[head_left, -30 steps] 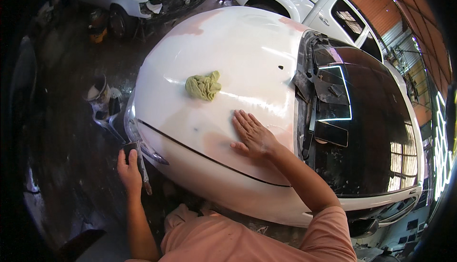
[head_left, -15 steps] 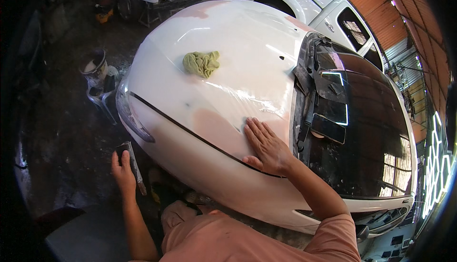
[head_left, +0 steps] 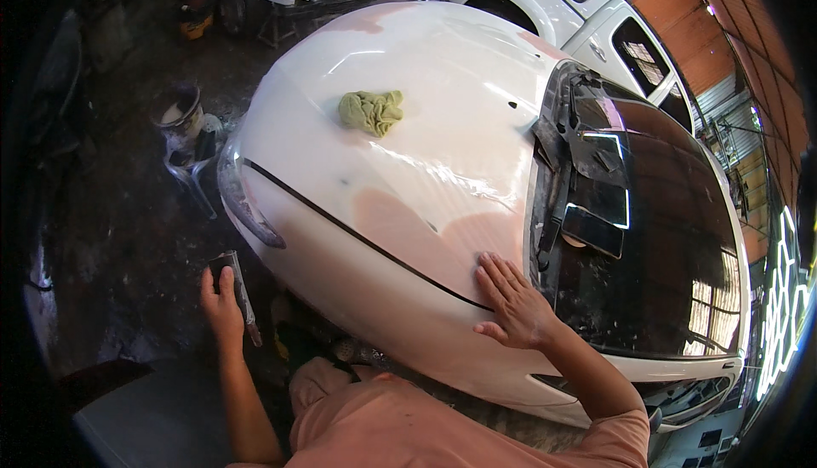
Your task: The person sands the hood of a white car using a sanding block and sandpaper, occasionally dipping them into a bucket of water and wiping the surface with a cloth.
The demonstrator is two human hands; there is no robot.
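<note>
From my remote seat I see 2 bare hands by a white hood [head_left: 459, 128]. The right hand [head_left: 515, 308] lies flat at the hood's rear corner, beside the windscreen [head_left: 655, 264], its fingers stretched out, slightly apart and gripping nothing; it seems to touch the surface, though I cannot tell how firmly. The left hand [head_left: 223, 308] hangs apart from the hood, its fingers clamped on a long dark block [head_left: 245, 298]. Pinkish patches [head_left: 396, 221] spread forward of the right hand, near the dark seam [head_left: 357, 238]. A crumpled green cloth [head_left: 372, 113] sits farther forward on the hood. To feel the surface well, I would want the right palm flat, its pressure light and even, with strokes crossing each patch edge into the white, where a ridge should be easiest to notice. I would keep the block from knocking the headlight [head_left: 247, 204].
</note>
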